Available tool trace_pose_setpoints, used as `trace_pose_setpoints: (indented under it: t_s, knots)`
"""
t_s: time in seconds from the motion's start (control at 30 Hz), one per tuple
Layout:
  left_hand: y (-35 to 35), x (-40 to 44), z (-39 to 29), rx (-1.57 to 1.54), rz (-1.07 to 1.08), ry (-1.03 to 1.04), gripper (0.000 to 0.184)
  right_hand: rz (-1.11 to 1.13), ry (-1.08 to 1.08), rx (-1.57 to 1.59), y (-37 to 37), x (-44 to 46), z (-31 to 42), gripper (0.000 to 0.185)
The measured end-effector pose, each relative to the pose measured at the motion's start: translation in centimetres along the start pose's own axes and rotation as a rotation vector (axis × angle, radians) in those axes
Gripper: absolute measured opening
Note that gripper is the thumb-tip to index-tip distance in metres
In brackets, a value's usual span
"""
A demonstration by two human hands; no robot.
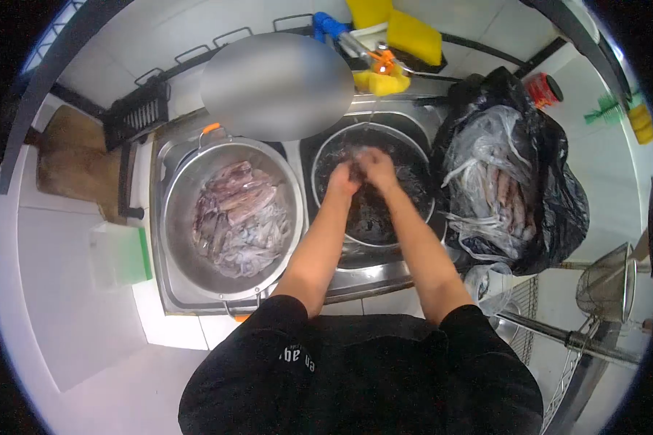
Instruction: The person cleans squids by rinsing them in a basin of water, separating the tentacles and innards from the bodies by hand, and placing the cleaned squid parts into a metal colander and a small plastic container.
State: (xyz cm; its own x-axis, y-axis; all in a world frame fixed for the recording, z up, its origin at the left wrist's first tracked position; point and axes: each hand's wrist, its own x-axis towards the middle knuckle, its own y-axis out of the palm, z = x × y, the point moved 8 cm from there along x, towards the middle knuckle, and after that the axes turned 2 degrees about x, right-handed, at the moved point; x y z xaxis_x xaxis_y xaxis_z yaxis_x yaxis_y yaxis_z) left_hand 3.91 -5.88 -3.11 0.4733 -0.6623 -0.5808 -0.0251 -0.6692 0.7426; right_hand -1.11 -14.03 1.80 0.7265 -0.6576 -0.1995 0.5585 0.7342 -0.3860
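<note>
nearest are the black sleeves (286, 312) of the person, with bare forearms reaching forward over the front edge of the steel sink (348, 280). to the left, a wide metal pan (179, 228) holds a heap of squid (243, 210), mottled purple bodies toward the back and paler pieces toward the front. farther in, over the round basin (366, 243) of dark water (374, 216), the left hand (345, 179) and the right hand (377, 168) are close together, fingers curled in toward each other around a dark piece (356, 172), probably squid. blur hides how firmly either hand grips, so i cannot tell whether both are closed on it. the piece looks small and should be light, soft and very slippery when wet; a broad hold around the thick part with the whole hand would likely suit it better than a fingertip pinch, which could slide off or tear the skin. to the right, a black bag (567, 206) lies open around clear plastic (479, 156) with more pinkish squid inside. beyond the basin are the tap (382, 59) and a yellow sponge (413, 36).
</note>
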Motion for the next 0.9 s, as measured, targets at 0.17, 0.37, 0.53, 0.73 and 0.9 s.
trace_pose_setpoints:
  t_s: [0.17, 0.37, 0.53, 0.73, 0.9]
  knots:
    - [5.3, -2.4, -5.0, 0.477, 0.187, 0.310, 0.028, 0.126, 0.233, 0.751, -1.9, -1.0, 2.3, 0.034]
    - [11.8, -10.8, -10.1, 1.214, 0.013, 0.829, 0.039, 0.242, 0.204, 1.066, 0.3, -0.3, 3.9, 0.030]
    - [12.1, -15.3, -15.6, 1.210, -0.116, 1.202, 0.044, 0.108, 0.122, 0.539, -2.2, 0.3, 1.1, 0.035]
    - [5.3, -20.1, -26.3, 1.314, -0.427, 1.258, 0.058, 0.039, -0.068, -0.739, -3.0, -3.3, -2.1, 0.038]
    - [-3.0, -19.7, -30.9, 1.675, -0.638, 1.085, 0.054, 0.403, 0.167, -0.993, 3.5, -2.6, -12.2, 0.040]
